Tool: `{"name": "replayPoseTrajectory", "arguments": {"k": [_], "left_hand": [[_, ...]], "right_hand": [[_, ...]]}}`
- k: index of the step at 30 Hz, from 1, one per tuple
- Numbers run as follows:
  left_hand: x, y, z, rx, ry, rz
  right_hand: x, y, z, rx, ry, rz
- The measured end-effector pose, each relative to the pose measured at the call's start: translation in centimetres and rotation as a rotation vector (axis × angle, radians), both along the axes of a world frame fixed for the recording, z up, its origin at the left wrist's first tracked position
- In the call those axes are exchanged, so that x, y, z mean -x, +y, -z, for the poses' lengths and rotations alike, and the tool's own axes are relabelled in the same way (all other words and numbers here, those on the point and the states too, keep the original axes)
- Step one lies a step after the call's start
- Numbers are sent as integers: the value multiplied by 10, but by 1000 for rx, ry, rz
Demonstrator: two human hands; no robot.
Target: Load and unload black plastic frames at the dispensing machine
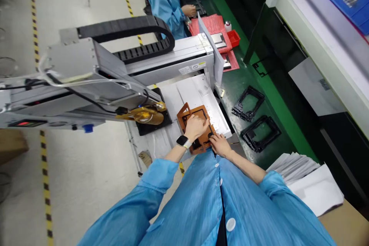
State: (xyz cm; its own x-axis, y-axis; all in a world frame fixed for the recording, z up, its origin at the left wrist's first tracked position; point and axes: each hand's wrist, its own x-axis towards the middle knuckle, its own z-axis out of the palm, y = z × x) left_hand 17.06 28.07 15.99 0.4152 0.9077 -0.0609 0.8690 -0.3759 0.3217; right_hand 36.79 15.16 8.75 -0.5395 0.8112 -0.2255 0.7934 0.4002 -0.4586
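Note:
An orange-brown fixture point(205, 110), shaped like a shallow frame with a raised flap on its left side, lies on the machine's light metal plate point(190, 88). Dark frame-like lines show inside it. My left hand point(196, 127), with a watch on the wrist, is over the middle of the fixture. Its fingers are curled together, and anything in them is hidden. At the fixture's near right corner, my right hand point(220, 145) has its fingers bent over the edge. Beside those fingertips is a small black spot on the fixture.
Left of the fixture stands a gantry machine point(170, 57) with a brass-coloured head point(144, 115). Black frames point(261, 132) lie stacked on the green bench point(230, 96) at right. Grey sheets point(314, 188) sit nearer. A co-worker point(167, 0) works beyond, near red bubble wrap point(211, 25).

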Motion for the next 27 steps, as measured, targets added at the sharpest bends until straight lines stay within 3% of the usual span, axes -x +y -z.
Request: {"name": "replayPoseTrajectory", "arguments": {"k": [3,7,11,15,18,21,24,27], "left_hand": [[6,-6,-14,-40,48,-190],[9,-13,-20,-121,55,-241],[14,-16,-20,-128,35,-228],[21,-17,-20,-107,-4,-255],[28,-18,-19,-107,-48,-276],[35,-20,-18,-105,-99,-299],[39,-21,-15,-103,-134,-321],[39,-21,-11,-103,-134,-315]], "right_hand": [[36,9,19,-56,-62,-188],[46,8,34,-107,-115,-285],[45,13,33,-92,-161,-236],[49,22,18,-56,-178,-239],[31,24,-2,-47,-160,-227],[-15,22,-35,-74,-142,-79],[-60,16,-87,-223,-99,97],[-73,5,-152,-443,12,130]]}}
